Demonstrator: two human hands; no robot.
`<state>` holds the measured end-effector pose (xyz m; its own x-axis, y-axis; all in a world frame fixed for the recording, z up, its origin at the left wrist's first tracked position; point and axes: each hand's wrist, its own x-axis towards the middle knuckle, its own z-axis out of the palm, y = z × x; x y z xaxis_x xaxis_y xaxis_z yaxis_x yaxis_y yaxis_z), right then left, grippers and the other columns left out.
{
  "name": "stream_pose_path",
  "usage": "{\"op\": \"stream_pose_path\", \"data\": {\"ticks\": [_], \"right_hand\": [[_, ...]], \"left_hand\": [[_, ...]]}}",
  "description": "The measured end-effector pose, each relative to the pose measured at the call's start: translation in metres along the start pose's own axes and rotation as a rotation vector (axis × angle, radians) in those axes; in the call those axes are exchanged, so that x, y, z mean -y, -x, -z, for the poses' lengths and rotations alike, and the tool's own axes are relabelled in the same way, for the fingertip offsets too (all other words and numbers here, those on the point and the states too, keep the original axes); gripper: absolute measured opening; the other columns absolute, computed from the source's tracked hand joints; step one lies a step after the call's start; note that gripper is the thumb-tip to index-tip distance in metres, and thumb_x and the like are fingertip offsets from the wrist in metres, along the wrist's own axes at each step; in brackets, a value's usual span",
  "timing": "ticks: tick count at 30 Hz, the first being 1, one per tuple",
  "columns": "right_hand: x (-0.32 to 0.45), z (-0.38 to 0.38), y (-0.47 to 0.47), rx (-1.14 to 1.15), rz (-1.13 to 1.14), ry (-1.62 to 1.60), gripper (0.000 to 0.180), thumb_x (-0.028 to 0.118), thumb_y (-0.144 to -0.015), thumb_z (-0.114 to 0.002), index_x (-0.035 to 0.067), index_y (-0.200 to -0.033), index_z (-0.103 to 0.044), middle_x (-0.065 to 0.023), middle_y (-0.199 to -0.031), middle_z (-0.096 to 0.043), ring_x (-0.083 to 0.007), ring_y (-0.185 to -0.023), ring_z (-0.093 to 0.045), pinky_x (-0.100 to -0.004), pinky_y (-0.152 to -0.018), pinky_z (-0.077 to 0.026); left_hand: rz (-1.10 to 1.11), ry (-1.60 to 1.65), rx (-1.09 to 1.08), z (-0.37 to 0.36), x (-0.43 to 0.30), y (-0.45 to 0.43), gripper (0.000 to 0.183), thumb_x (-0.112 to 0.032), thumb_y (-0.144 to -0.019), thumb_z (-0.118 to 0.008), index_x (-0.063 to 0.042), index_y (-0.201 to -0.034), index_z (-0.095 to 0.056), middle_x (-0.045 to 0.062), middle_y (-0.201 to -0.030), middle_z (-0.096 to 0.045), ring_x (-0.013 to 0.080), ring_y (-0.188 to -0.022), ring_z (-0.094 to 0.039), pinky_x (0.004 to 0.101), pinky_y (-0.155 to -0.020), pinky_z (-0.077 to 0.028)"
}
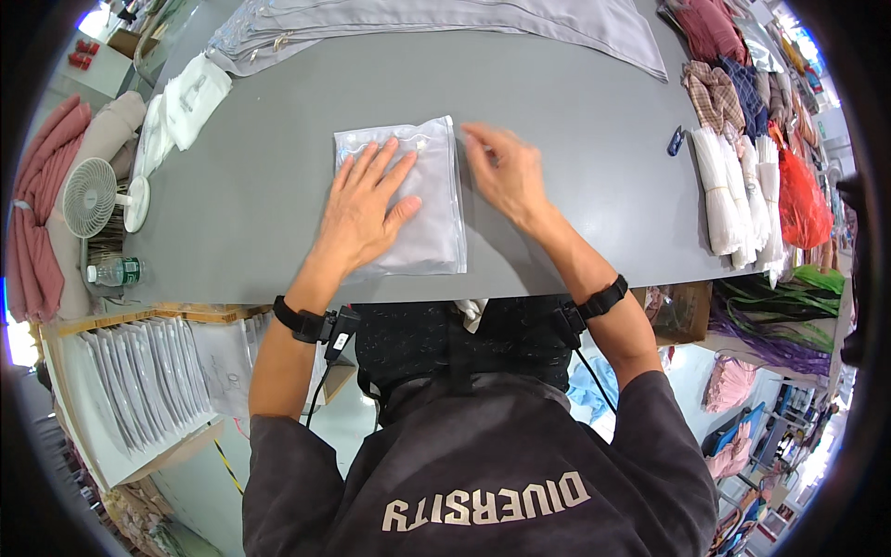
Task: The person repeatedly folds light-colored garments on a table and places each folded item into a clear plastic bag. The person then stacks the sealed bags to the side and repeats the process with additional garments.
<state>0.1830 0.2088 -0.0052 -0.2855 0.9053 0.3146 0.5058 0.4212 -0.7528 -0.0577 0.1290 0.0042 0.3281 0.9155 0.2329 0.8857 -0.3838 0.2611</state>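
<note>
A clear plastic zip bag (435,230) lies flat on the grey table, with a folded pale grey cloth item inside. Small white and light-blue flower-like trim (420,145) shows near the bag's top edge. My left hand (369,195) rests palm down across the bag's left half, fingers spread, and covers part of it. Just off the bag's top right corner is my right hand (507,167), its fingers curled and slightly blurred. Its fingertips point at that corner; whether anything is pinched between them is hidden.
Grey cloth pieces (445,17) are stacked along the table's far edge. White printed bags (191,97), a small fan (90,198) and a bottle (115,271) stand left. Bundled white strips (717,195), a blue clip-like object (675,140) and folded scarves (713,97) lie right. Filled bags (139,383) fill a lower-left box.
</note>
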Motion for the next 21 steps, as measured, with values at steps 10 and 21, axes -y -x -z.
{"op": "stream_pose_path", "data": {"ticks": [10, 21], "right_hand": [[-0.002, -0.007, -0.050, 0.192, -0.645, -0.463, 0.030, 0.028, -0.100, -0.070, -0.002, -0.103, -0.073, -0.0029, -0.073, -0.066, -0.0098, -0.053, -0.062, -0.0241, -0.048, -0.049], [0.006, -0.012, -0.035, 0.187, -0.565, -0.270, 0.028, 0.020, -0.094, -0.067, -0.007, -0.091, -0.072, -0.0101, -0.064, -0.069, -0.0162, -0.049, -0.066, -0.0320, -0.049, -0.055]], "left_hand": [[0.298, 0.365, -0.054, -0.012, -0.007, -0.097, 0.030, -0.027, -0.100, -0.063, -0.009, -0.121, -0.074, 0.017, -0.111, -0.074, 0.0359, -0.099, -0.070, 0.0456, -0.089, -0.054], [0.353, 0.163, -0.082, -0.034, -0.021, -0.103, 0.021, -0.027, -0.099, -0.062, -0.010, -0.103, -0.074, 0.016, -0.084, -0.075, 0.0411, -0.082, -0.071, 0.0531, -0.074, -0.054]]}}
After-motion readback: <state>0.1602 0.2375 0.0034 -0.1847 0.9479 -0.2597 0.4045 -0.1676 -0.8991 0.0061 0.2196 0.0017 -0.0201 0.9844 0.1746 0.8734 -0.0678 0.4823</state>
